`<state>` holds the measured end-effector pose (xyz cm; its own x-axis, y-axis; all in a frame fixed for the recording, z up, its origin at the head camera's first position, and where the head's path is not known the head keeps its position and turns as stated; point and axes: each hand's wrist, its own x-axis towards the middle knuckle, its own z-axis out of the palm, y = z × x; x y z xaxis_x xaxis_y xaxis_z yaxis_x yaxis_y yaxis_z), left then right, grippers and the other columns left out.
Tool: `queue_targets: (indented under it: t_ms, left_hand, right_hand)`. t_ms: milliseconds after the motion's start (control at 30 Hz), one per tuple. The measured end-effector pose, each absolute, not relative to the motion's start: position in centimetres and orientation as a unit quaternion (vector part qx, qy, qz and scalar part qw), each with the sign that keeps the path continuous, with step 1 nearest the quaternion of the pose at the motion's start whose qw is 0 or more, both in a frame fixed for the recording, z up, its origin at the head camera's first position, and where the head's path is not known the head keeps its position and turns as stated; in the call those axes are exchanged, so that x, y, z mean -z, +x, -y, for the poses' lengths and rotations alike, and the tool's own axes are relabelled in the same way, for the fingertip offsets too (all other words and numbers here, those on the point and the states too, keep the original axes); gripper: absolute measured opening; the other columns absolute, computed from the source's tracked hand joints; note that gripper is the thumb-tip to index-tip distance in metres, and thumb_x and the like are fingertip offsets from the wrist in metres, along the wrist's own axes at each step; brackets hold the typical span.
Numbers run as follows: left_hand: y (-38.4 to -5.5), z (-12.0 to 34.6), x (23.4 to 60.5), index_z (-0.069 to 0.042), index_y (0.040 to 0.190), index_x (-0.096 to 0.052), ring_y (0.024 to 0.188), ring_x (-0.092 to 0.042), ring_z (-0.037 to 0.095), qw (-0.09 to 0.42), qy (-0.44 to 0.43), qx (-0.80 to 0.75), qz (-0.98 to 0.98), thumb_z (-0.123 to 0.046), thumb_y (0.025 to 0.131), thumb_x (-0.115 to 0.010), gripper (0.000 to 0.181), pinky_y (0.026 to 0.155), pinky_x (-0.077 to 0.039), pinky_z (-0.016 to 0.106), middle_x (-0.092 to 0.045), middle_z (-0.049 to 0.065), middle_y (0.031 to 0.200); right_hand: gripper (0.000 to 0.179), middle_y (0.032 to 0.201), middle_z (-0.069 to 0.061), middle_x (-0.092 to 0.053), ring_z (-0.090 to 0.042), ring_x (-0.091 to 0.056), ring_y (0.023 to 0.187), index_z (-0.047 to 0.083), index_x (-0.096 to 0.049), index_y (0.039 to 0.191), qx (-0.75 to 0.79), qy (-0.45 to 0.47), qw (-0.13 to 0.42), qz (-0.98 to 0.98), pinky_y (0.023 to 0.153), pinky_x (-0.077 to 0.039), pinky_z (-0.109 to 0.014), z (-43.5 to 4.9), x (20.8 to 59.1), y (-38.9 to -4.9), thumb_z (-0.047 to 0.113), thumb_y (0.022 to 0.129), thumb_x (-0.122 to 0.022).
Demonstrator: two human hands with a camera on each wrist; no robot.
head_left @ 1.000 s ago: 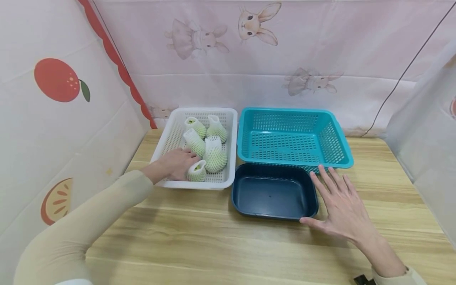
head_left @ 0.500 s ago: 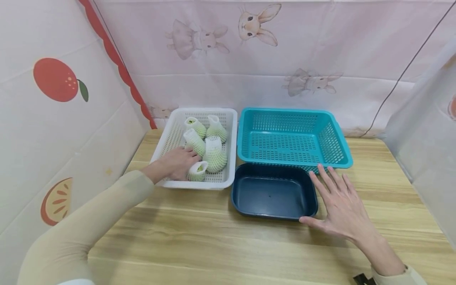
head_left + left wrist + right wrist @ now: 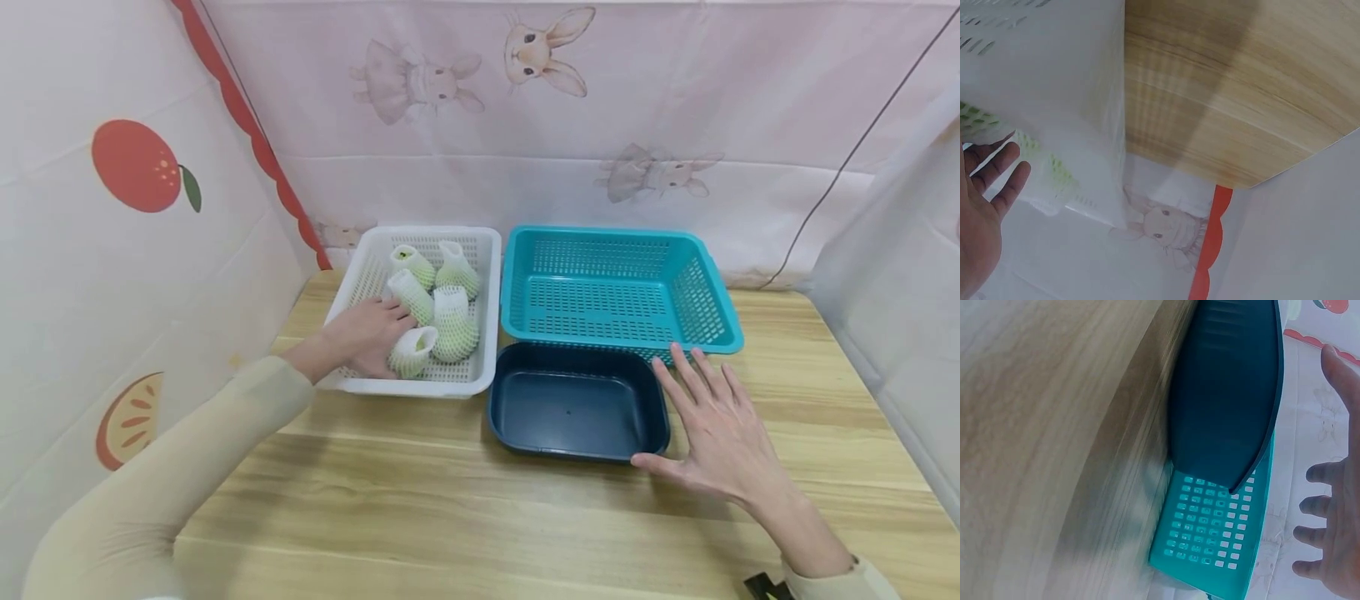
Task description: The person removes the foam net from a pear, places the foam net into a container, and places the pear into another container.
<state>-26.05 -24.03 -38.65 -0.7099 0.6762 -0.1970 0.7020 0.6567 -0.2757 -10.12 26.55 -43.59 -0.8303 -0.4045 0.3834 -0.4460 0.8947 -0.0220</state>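
Note:
In the head view, my left hand (image 3: 369, 332) reaches into the white basket (image 3: 480, 385) and holds the nearest net-wrapped fruit (image 3: 411, 356) between thumb and fingers. The fruit is pale green inside a white foam net; its exact kind is hidden. Several more net-wrapped fruits (image 3: 453, 329) lie behind and beside it. The left wrist view has my left hand (image 3: 982, 219) at the edge, with the basket wall hiding part of the grip. My right hand (image 3: 723, 437) spreads its fingers at the right side of the dark blue tub (image 3: 567, 417), thumb close to its near corner.
Behind the tub stands a turquoise basket (image 3: 600, 300) with nothing in it, to the right of the white one. All stand on a wooden table (image 3: 450, 508). Printed cloth walls (image 3: 487, 183) close off the back and sides. A thin cable (image 3: 832, 171) hangs at the back right.
The nearest fruit has tilted and shifted slightly left and away in my left hand, which has also moved a little left and away. My right hand stays in place.

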Motion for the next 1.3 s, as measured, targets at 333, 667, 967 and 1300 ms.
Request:
queue_targets:
  t_ms: [333, 667, 967, 1300]
  left_hand:
    - [-25.3, 23.9, 37.1, -0.006, 0.130, -0.062, 0.119, -0.060, 0.031, 0.003, 0.376, 0.158, -0.913, -0.068, 0.074, -0.080, 0.085, 0.103, -0.054, 0.050, -0.068, 0.012, 0.129]
    - [-24.9, 24.3, 35.8, -0.003, 0.125, -0.064, 0.119, -0.062, 0.036, -0.030, 0.375, 0.158, -0.913, -0.068, 0.067, -0.081, 0.089, 0.098, -0.055, 0.052, -0.069, 0.016, 0.125]
    - [-24.2, 24.2, 34.6, -0.005, 0.121, -0.065, 0.112, -0.061, 0.034, -0.055, 0.369, 0.146, -0.916, -0.072, 0.068, -0.078, 0.086, 0.093, -0.055, 0.050, -0.069, 0.013, 0.118]
    - [-22.4, 22.9, 34.4, -0.006, 0.118, -0.066, 0.102, -0.061, 0.031, -0.095, 0.380, 0.115, -0.913, -0.072, 0.066, -0.078, 0.085, 0.086, -0.056, 0.046, -0.070, 0.011, 0.110]
  right_hand:
    - [0.126, 0.178, -0.011, -0.021, -0.038, -0.023, 0.163, 0.012, -0.039, 0.163, -0.051, 0.223, 0.195, 0.954, 0.132, -0.015, -0.063, -26.6, 43.7, -10.2, 0.086, 0.067, -0.072]
    - [0.125, 0.177, -0.012, -0.021, -0.038, -0.022, 0.164, 0.014, -0.035, 0.165, -0.045, 0.228, 0.198, 0.952, 0.135, -0.009, -0.059, -26.7, 43.6, -10.3, 0.093, 0.072, -0.062]
    - [0.125, 0.178, -0.011, -0.020, -0.039, -0.024, 0.163, 0.013, -0.035, 0.165, -0.047, 0.229, 0.195, 0.953, 0.135, -0.008, -0.059, -26.8, 43.5, -10.3, 0.097, 0.074, -0.054]
    - [0.125, 0.178, -0.012, -0.020, -0.039, -0.022, 0.163, 0.013, -0.034, 0.165, -0.047, 0.230, 0.193, 0.953, 0.135, -0.008, -0.059, -26.8, 43.6, -10.4, 0.094, 0.073, -0.060]
